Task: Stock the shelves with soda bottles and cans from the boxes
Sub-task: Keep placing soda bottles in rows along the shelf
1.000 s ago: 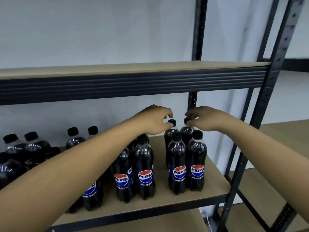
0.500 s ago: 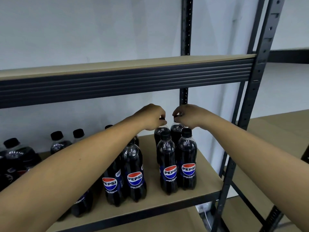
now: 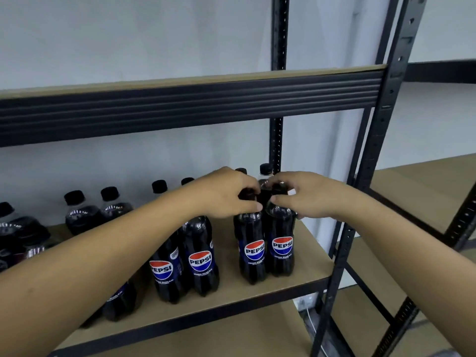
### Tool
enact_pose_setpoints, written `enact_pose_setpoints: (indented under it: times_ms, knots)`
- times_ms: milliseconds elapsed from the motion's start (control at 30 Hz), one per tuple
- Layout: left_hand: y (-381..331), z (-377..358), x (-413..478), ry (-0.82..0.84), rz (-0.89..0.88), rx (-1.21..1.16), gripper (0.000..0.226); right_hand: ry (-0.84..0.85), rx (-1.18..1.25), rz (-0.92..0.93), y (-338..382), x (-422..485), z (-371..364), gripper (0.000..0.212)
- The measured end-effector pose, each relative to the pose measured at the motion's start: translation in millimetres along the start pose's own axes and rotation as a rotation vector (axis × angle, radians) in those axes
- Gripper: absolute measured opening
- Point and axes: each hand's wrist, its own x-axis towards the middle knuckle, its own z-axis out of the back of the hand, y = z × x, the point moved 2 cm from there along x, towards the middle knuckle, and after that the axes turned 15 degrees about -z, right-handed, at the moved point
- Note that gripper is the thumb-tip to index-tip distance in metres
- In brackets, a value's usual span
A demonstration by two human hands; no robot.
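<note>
Bottles of Pepsi (image 3: 203, 261) stand upright on the shelf (image 3: 304, 269). At its right end a near pair touch side by side. The left hand (image 3: 226, 194) curls round the neck of the left bottle (image 3: 251, 251), and the right hand (image 3: 306, 197) grips the cap of the right bottle (image 3: 282, 246). Two more caps (image 3: 265, 168) show just behind them.

Bottles (image 3: 280, 243) on shelf (image 3: 304, 264)

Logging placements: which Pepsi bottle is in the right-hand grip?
The front-row bottle nearest the right post: the right-hand grip holds it by its cap. Its left neighbour is held by the left-hand grip.
</note>
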Motion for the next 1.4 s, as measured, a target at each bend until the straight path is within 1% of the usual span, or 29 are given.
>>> enact_pose_setpoints:
  times_ms: [100,167,333,433,500,567,667,867,1000,1100,1167,1267,1400]
  knots:
    - [1.5,-2.1,3.0,-0.021,0.007,0.004,0.032,-0.093,-0.032,0.041,-2.8,0.9,-2.9,0.03]
    - [1.6,-3.0,4.2,-0.023,0.002,-0.005,0.029,-0.123,-0.041,0.049,-4.9,1.0,-4.9,0.03]
    - [0.3,-6.9,1.4,-0.023,-0.014,-0.004,0.032,-0.129,-0.063,0.034,-4.7,-1.4,-5.9,0.033]
    - [-2.9,-7.9,-5.7,-0.033,-0.039,-0.025,0.038,-0.129,-0.108,0.042,-2.1,-7.9,-6.9,0.04]
    - [-5.5,-7.1,-12.6,-0.054,-0.049,-0.012,0.039,-0.159,-0.158,0.069,0.0,-13.0,-7.7,0.046]
    - [-8.2,-5.4,-21.0,-0.077,-0.055,0.013,0.04,-0.218,-0.222,0.135,3.4,-18.6,-8.0,0.05]
    - [-11.6,-1.2,-36.6,-0.126,-0.065,0.035,0.039,-0.262,-0.279,0.208,8.8,-29.1,-9.0,0.051]
    - [-24.6,5.0,-69.4,-0.217,-0.11,0.058,0.044,-0.305,-0.318,0.248,22.3,-66.0,-16.7,0.049]
    - [-38.1,-3.2,-84.9,-0.242,-0.185,0.064,0.056,-0.353,-0.344,0.174,22.0,-100.1,-29.5,0.051]
    - [-48.2,-20.0,-93.1,-0.247,-0.296,0.019,0.049,-0.386,-0.346,0.084,14.9,-134.2,-45.0,0.05]
    - [-56.2,-36.9,-96.9,-0.244,-0.373,-0.031,0.043,-0.413,-0.348,-0.01,5.7,-161.1,-58.5,0.05]
    - [-71.7,-71.3,-100.7,-0.197,-0.495,-0.096,0.043,-0.457,-0.352,-0.166,-8.3,-206.7,-86.5,0.048]
    - [-104.8,-126.0,-110.0,-0.13,-0.668,-0.188,0.053,-0.5,-0.338,-0.417,-24.7,-276.5,-141.5,0.054]
